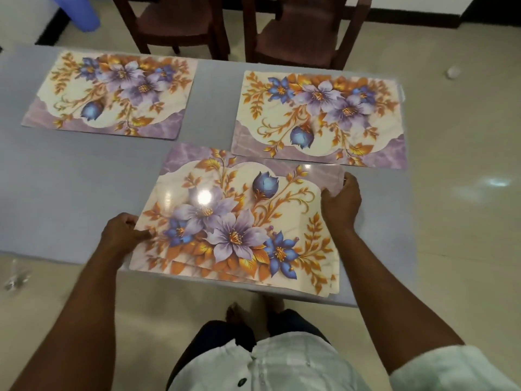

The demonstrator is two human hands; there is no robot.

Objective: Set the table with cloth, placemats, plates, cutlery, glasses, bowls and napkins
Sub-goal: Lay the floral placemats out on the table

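A grey cloth [84, 176] covers the table. Two floral placemats lie flat on it, one at the far left [110, 91] and one at the far right [318, 117]. Nearer me is a small stack of the same floral placemats [239, 221], its near edge hanging over the table's front edge. My left hand [124, 234] pinches the stack's left edge. My right hand [342, 198] grips its far right corner, thumb on top.
Two dark wooden chairs [180, 24] [304, 29] stand behind the table's far side. Glassware [15, 275] sits on the floor at the left. A small white object [453, 71] lies on the pale tiled floor at the right. A blue thing [76, 9] is at the top left.
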